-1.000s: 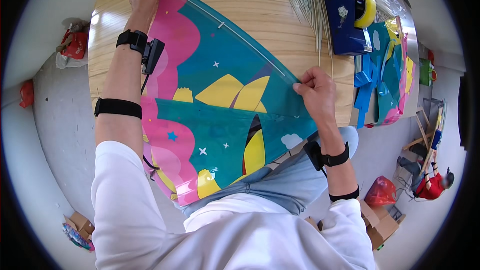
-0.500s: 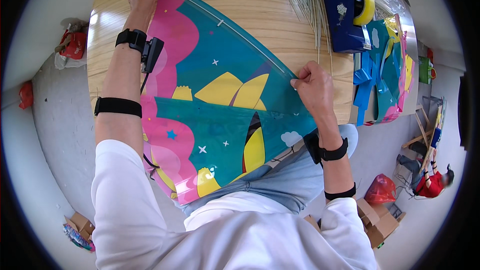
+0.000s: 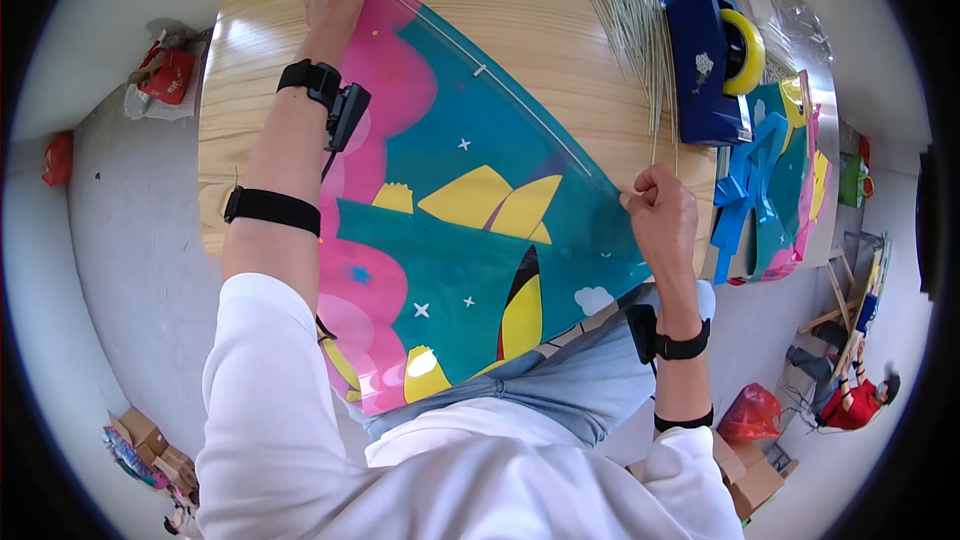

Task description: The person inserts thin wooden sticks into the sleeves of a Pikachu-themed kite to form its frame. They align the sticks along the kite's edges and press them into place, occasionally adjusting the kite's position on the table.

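A colourful printed plastic sheet, seemingly a kite sail, stretches from the wooden table down over my lap. It is teal and pink with yellow shapes and small white stars. Along its slanted far edge runs a thin white rod, with a small white cross-piece near the middle. At the far left corner my left hand grips the sheet, its fingers closed beside the rod's end. My right hand pinches the sheet's right corner between thumb and fingers, just past the rod's other end. The near edge hangs over my thighs.
On the table's right stands a blue tape dispenser with a yellow roll. Thin pale sticks lie beside it, with blue strips and more printed sheets nearby. A person in red sits far right, near a red bag.
The view has shifted, so table, sheet and both hands appear farther right and slightly lower. Both hands keep their hold on the sheet's corners.
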Action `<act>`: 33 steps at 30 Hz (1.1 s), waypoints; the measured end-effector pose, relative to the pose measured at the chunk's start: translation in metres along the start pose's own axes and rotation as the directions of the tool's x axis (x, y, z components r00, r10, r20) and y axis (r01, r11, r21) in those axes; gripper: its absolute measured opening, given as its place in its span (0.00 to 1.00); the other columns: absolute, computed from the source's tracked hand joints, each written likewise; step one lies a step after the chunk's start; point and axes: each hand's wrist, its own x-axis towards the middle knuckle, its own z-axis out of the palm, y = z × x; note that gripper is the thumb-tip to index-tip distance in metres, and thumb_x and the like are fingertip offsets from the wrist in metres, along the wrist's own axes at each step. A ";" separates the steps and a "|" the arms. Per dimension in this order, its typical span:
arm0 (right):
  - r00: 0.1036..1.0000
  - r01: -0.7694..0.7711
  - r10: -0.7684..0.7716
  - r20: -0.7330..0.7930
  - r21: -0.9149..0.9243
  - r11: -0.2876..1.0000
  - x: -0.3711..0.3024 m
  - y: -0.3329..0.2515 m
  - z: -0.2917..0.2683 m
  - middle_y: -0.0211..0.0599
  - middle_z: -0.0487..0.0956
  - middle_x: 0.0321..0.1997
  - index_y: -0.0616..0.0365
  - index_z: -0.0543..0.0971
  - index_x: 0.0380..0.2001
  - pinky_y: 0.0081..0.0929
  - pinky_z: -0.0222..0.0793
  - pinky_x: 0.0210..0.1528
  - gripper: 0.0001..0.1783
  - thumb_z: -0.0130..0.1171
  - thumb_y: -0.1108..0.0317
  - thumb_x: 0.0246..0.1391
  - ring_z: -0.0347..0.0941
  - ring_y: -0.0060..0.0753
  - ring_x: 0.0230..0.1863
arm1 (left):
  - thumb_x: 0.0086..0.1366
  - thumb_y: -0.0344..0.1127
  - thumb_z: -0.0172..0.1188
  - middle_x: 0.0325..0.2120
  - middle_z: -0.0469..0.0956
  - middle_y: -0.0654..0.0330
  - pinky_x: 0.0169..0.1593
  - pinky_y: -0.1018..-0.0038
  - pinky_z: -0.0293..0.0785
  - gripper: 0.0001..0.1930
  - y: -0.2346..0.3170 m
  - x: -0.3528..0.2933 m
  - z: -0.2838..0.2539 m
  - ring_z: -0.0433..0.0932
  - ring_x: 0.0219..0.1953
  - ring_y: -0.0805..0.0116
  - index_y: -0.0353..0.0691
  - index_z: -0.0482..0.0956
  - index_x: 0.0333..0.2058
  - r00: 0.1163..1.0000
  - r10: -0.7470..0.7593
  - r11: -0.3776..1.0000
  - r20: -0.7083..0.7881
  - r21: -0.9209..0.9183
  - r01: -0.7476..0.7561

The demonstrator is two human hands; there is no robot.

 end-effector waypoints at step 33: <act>0.873 0.483 -0.462 -0.158 0.146 0.863 0.082 -0.126 0.095 0.51 0.77 0.30 0.62 0.77 0.22 0.47 0.70 0.36 0.02 0.56 0.76 0.41 0.74 0.58 0.33 | 0.54 0.43 0.68 0.52 0.74 0.57 0.59 0.58 0.64 0.24 0.017 -0.100 -0.027 0.71 0.55 0.57 0.39 0.77 0.48 0.692 0.701 0.640 0.174 0.275 -0.717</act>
